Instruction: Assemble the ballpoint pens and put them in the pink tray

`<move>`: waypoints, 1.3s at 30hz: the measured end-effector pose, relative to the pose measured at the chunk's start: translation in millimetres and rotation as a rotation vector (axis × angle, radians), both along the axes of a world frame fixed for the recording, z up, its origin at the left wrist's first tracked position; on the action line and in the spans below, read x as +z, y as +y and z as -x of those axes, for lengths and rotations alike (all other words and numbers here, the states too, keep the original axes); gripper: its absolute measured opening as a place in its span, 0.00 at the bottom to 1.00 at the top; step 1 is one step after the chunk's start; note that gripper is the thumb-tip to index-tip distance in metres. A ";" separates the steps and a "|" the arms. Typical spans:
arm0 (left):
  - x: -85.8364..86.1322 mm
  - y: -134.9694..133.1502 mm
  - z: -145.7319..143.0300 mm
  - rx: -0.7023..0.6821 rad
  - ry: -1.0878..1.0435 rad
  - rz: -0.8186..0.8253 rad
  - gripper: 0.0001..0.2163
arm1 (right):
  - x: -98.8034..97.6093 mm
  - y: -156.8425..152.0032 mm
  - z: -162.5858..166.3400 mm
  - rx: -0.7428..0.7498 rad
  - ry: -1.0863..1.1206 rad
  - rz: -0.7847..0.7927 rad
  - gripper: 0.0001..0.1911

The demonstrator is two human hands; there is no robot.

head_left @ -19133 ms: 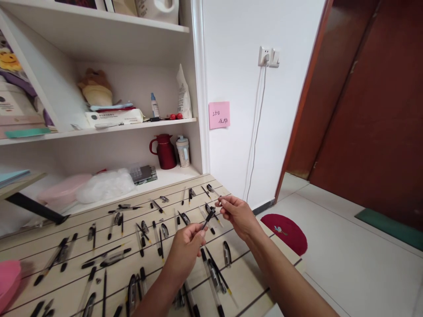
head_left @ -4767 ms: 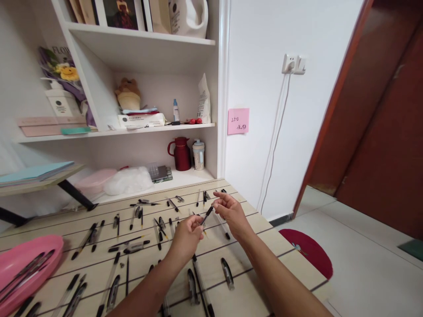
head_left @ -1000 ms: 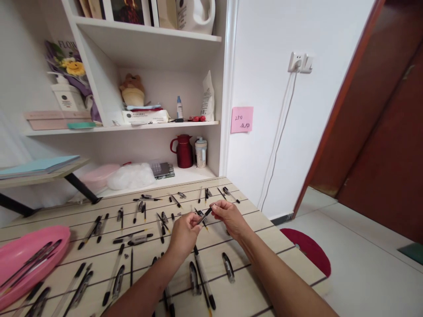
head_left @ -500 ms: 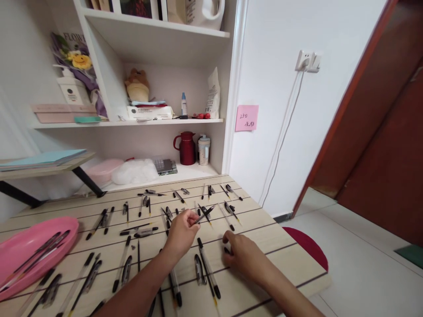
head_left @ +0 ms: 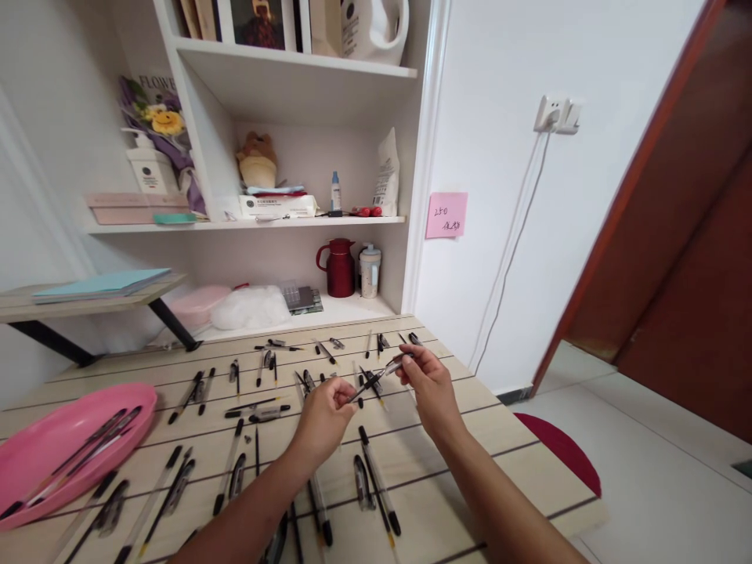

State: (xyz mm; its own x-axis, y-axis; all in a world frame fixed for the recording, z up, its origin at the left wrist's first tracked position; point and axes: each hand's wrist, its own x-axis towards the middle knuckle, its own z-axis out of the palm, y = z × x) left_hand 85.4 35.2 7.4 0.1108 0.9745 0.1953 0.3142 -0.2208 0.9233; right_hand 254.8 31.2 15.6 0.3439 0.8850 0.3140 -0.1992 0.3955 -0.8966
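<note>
Head view: both hands are raised just above the worktop point(head_left: 505, 478), close together but not touching. Left hand point(head_left: 323, 411) pinches the lower end of a slim black pen part point(head_left: 363, 389), which slants up and to the right. Right hand point(head_left: 432, 384) pinches a short clear-and-dark piece point(head_left: 395, 363) at its fingertips, roughly in line with the first. The two free ends sit just beside each other between the hands; too small to tell whether they touch. Both grips are closed, thumb against forefinger

Judged step: the two pieces are being lined up end to end, and the join is not yet seated. The next move calls for a short, straight push along the shared axis, with the left hand as the anchor. Any tilt would likely jam the ends

Around: many loose pens point(head_left: 379, 489) are scattered over the slatted worktop, those in front lying under the forearms. Pink tray point(head_left: 138, 401) at far left has several pens in it. Red jug point(head_left: 338, 268) stands on the shelf point(head_left: 352, 309) behind
</note>
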 end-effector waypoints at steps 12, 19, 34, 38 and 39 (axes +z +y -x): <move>-0.5 -1.4 -4.7 -0.075 0.093 -0.108 0.05 | -9.8 -2.6 11.3 0.189 0.015 0.051 0.16; 4.6 -4.8 -12.0 -0.039 0.219 -0.236 0.05 | -17.9 -2.9 7.1 0.188 0.029 0.048 0.15; 27.9 -18.2 56.9 0.051 0.385 -0.237 0.09 | -30.8 -6.0 3.8 0.157 -0.269 0.118 0.18; 39.0 -17.3 121.6 0.178 0.513 -0.184 0.13 | -40.1 -8.4 0.3 0.159 -0.439 0.173 0.18; 41.2 -15.8 142.7 0.250 0.548 -0.159 0.14 | -41.0 -9.0 0.2 0.159 -0.466 0.182 0.19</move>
